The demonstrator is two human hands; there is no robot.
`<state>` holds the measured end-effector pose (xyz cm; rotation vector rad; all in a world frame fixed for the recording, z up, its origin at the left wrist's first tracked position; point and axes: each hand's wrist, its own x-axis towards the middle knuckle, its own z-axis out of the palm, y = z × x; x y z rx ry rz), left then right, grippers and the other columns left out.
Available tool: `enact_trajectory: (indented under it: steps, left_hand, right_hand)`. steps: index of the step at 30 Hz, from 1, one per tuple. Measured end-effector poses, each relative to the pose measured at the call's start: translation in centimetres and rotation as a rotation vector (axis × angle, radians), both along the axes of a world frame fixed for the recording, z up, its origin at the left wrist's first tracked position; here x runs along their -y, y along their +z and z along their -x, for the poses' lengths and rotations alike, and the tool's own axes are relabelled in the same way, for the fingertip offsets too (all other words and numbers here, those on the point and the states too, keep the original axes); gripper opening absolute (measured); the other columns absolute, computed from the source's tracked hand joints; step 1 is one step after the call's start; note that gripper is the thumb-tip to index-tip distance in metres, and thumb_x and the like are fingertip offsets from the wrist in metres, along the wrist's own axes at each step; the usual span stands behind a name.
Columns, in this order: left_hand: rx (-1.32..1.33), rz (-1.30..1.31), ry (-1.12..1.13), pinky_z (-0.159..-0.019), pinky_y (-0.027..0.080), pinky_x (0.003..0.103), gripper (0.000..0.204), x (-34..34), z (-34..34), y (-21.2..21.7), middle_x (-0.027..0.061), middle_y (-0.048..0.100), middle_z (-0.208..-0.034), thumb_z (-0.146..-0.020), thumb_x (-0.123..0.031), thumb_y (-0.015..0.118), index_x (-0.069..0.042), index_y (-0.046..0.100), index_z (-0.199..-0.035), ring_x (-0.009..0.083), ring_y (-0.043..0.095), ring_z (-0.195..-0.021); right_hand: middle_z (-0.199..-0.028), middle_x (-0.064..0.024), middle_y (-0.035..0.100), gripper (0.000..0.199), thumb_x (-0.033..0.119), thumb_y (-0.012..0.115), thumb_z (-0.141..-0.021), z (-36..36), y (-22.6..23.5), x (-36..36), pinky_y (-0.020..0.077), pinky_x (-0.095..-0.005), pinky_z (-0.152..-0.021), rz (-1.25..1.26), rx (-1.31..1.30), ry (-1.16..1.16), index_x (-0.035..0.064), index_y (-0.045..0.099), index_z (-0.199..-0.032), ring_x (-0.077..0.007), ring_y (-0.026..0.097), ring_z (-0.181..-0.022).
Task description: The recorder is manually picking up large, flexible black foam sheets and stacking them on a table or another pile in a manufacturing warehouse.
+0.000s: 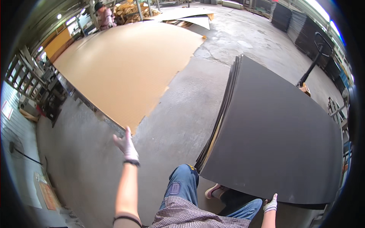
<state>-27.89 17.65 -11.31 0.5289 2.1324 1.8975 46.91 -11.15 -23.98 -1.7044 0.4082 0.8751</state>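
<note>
On the grey floor (pixel 178 114), the right hand (pixel 270 205) grips the black board (pixel 273 133) above it, the left hand (pixel 126 146) open by the brown board (pixel 125 64).

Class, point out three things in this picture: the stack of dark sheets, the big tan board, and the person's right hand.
stack of dark sheets (pixel 273 136): head view, top sheet's flat face.
tan board (pixel 125 64): head view, middle of its surface.
right hand (pixel 270 205): head view, gloved back of the hand.

The right hand (pixel 270 205) partly hides under the dark board stack (pixel 273 140), so its grip cannot be read. The far person (pixel 104 15) is too small for detail.
</note>
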Motion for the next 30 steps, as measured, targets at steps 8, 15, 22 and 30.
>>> enact_trajectory:
  steps: [8, 15, 22, 30]
  left_hand:
    - [0.36, -0.017, -0.379, -0.101, 0.044, 0.037, 0.068, -6.2, 13.6, -15.5, 0.013, 0.059, -0.126, -0.076, -0.032, 0.081, 0.007, 0.054, -0.125, 0.0236, 0.057, -0.113]
    - [0.475, 0.139, -0.246, -0.101, 0.042, 0.036, 0.063, 19.1, 11.6, -26.6, 0.009, 0.061, -0.121, -0.081, -0.027, 0.077, 0.004, 0.052, -0.13, 0.0198, 0.056, -0.111]
    - [0.785, 0.11, -0.262, -0.112, 0.029, 0.04, 0.073, 24.0, 12.0, -10.2, 0.0136, 0.053, -0.135, -0.08, -0.037, 0.076, 0.001, 0.048, -0.135, 0.0267, 0.042, -0.13]
    - [-0.377, -0.526, -0.76, -0.104, 0.038, 0.038, 0.064, 12.6, 9.1, 10.8, 0.0119, 0.044, -0.14, -0.086, 0.0, 0.056, 0.0, 0.031, -0.145, 0.0206, 0.048, -0.121]
  right_hand:
    - [-0.098, -0.0112, 0.064, 0.064, 0.072, 0.041, -0.088, -0.5, 1.4, 0.3, 0.0481, -0.0426, -0.058, 0.261, 0.006, 0.176, 0.016, 0.051, -0.118, -0.0298, 0.062, -0.075]
    - [-0.052, 0.0021, 0.036, 0.036, 0.043, 0.041, -0.096, 1.5, 7.6, -0.7, 0.0237, -0.0294, -0.035, -0.073, 0.091, 0.029, 0.0207, 0.045, -0.068, -0.0149, 0.034, -0.039]
    - [-0.072, -0.0047, 0.061, 0.017, 0.025, 0.055, -0.092, 13.9, 21.3, -12.4, 0.0456, -0.0277, -0.05, -0.266, 0.402, 0.358, 0.0089, 0.06, -0.089, -0.0134, 0.056, -0.053]
    - [-0.126, -0.0146, 0.057, 0.053, 0.016, 0.071, -0.085, 35.6, 46.8, -18.4, 0.0526, -0.0299, -0.085, -0.695, 0.923, 1.354, 0.0055, 0.049, -0.132, -0.0231, 0.061, -0.103]
